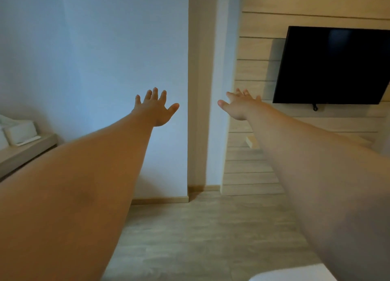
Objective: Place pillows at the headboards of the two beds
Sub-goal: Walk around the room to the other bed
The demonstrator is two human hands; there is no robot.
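Note:
Both my arms stretch straight out in front of me at about chest height. My left hand (155, 107) is open with fingers spread, palm down, and holds nothing. My right hand (239, 104) is open too, fingers apart and empty. No pillow and no headboard shows in the head view. A white corner (295, 273) at the bottom right edge may be bedding; I cannot tell what it is.
A pale wall with a protruding column (197, 90) faces me. A dark wall-mounted television (333, 65) hangs on wood slat panelling at the right. At the left, a wooden shelf (27, 148) carries white boxes (20, 132). Wood-look flooring (200, 234) lies below.

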